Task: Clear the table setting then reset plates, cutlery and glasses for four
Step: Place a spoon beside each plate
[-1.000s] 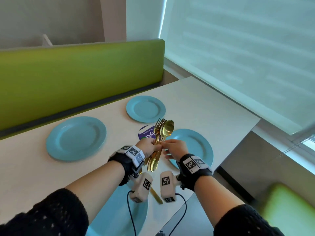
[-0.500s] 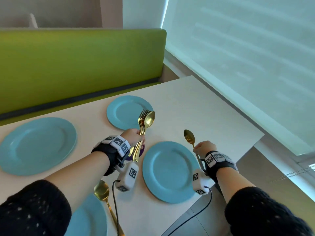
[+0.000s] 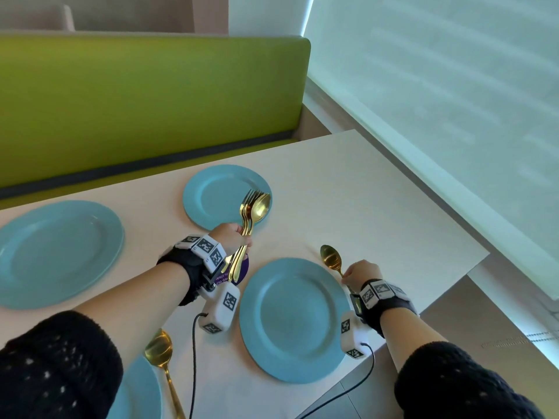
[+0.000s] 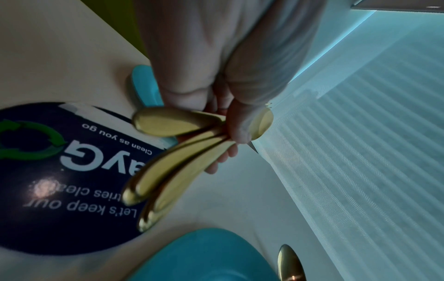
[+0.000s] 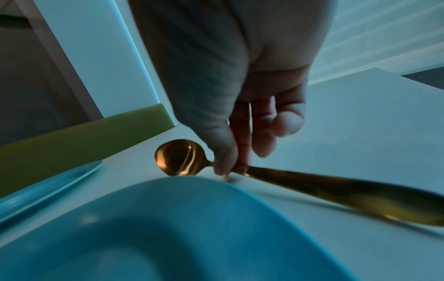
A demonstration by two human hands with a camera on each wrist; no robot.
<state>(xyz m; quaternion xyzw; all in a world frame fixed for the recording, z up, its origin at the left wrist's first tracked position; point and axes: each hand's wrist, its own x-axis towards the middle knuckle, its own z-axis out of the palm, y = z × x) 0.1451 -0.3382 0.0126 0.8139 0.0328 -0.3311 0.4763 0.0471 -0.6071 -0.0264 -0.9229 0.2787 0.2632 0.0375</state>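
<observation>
The right hand (image 3: 360, 272) pinches the neck of a gold metal spoon (image 3: 331, 260) between thumb and forefinger (image 5: 222, 161); the remaining fingers curl loosely above the handle and hold nothing. The spoon's bowl lies beyond the fingertips, the handle runs back under the palm, and in the right wrist view the spoon sits at or just above the white tabletop (image 3: 378, 207); contact cannot be confirmed. It lies just beside the right rim of the nearest round blue plate (image 3: 295, 320).

The left hand (image 3: 231, 237) grips a bundle of gold forks and spoons (image 3: 254, 207) in a closed fist. The heads stand up past the knuckles, and the handles fan out below the palm, over a round dark purple sticker (image 4: 60, 180) on the tabletop.

Task status, as judged from the layout:
- Four blue plates are in position: the nearest plate, a far plate (image 3: 217, 198) beyond the left fingers, a left plate (image 3: 57, 255), and a plate at the lower frame edge (image 3: 136, 391).
- One second gold spoon (image 3: 160, 355) already lies beside the lower plate.
- The spoon at the right fingertips appears to be in placement.
- Remaining: release this spoon, distribute the bundle to all four settings, and set the glasses. No glasses are visible.
</observation>
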